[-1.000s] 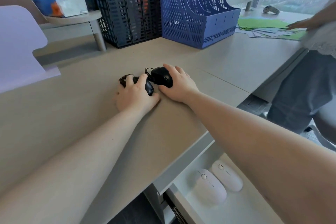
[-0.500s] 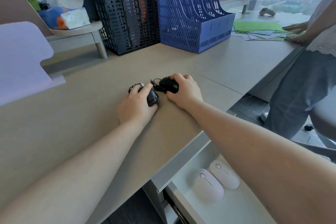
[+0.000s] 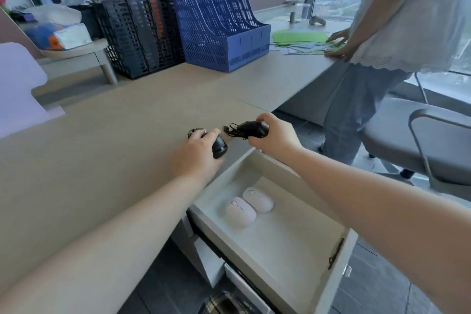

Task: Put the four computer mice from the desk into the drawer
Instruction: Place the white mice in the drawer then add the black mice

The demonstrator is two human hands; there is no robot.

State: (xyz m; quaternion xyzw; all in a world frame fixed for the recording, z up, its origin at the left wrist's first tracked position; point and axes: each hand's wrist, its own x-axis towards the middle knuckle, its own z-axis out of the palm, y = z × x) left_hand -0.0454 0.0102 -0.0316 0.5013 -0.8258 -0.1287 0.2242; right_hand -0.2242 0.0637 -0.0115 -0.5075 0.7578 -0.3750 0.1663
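Observation:
My left hand (image 3: pixel 196 158) grips a black wired mouse (image 3: pixel 219 148) at the desk's front edge, with its bundled cable poking out behind the fingers. My right hand (image 3: pixel 274 136) holds a second black wired mouse (image 3: pixel 251 129) lifted just past the desk edge, its coiled cable hanging to the left. Below them the drawer (image 3: pixel 293 257) stands pulled out. Two pale pink mice (image 3: pixel 240 211) (image 3: pixel 258 199) lie side by side on its floor near the back.
A blue file rack (image 3: pixel 221 23) and a black file rack (image 3: pixel 142 33) stand at the back of the desk (image 3: pixel 102 140). Another person (image 3: pixel 397 33) stands at the right over green papers (image 3: pixel 300 37). A grey chair (image 3: pixel 428 140) is at far right.
Both hands closed on the black mice and drew them back from mid-desk to the front edge; the right one is lifted. More of the drawer shows.

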